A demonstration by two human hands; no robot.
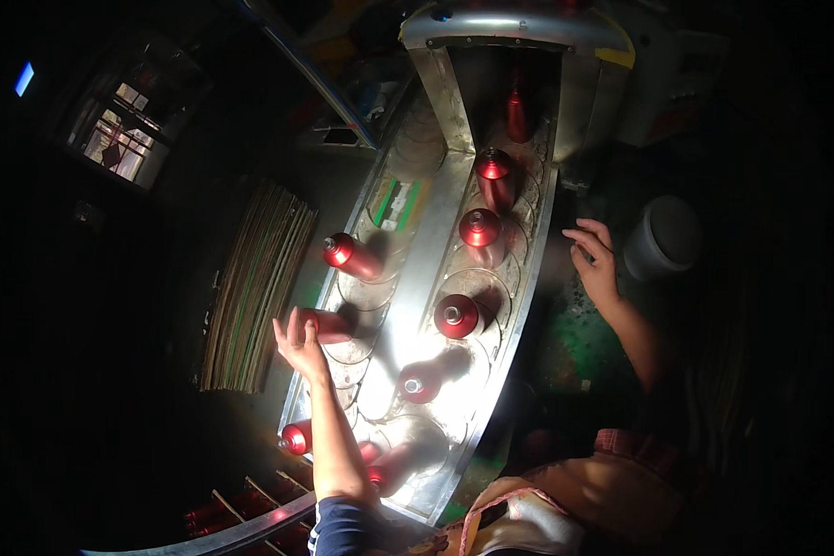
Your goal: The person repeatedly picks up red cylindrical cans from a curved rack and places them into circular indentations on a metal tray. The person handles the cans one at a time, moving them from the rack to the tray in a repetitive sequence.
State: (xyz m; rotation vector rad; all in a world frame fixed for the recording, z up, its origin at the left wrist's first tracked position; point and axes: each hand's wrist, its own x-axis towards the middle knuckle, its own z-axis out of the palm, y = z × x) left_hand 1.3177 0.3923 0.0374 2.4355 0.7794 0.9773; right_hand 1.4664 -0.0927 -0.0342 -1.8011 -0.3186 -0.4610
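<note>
My left hand [303, 355] is at the left edge of the conveyor, its fingers closed about the top of a red metallic bottle [330, 326]. That bottle's neck is hidden by the fingers. Just beyond it, another red bottle [352, 257] with a silver neck stands in the same lane. My right hand [598, 269] hovers off the conveyor's right side, holding nothing, with its fingers loosely bent and apart. In the right lane is a row of similar bottles, among them a far one [496, 179], a middle one [480, 228] and a nearer one [456, 316].
The two-lane conveyor [417, 287] runs under a metal hood [519, 30] at the far end. To the left stands a stack of thin boards [259, 287]. A grey bucket [663, 238] is beyond my right hand. A rack with rods [250, 519] curves at lower left.
</note>
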